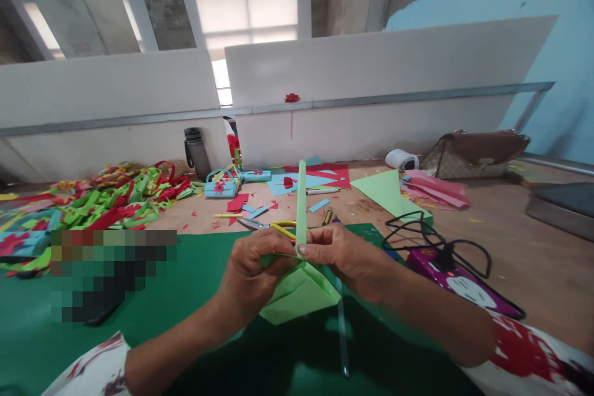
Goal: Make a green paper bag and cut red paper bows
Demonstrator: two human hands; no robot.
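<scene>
Your red-patterned white sleeves (524, 346) are filling the bottom corners while your left hand (253, 269) and right hand (352, 257), fingers nearly closed, are pinching folded light-green paper (299, 300) and its upright strip (301, 204) at lower centre, above a green mat (190, 278).

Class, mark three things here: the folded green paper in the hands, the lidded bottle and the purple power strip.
Folded green paper (297, 298): head view, on its wide lower part.
Lidded bottle (198, 158): head view, on its dark side.
Purple power strip (471, 291): head view, on its white socket panel.
</scene>
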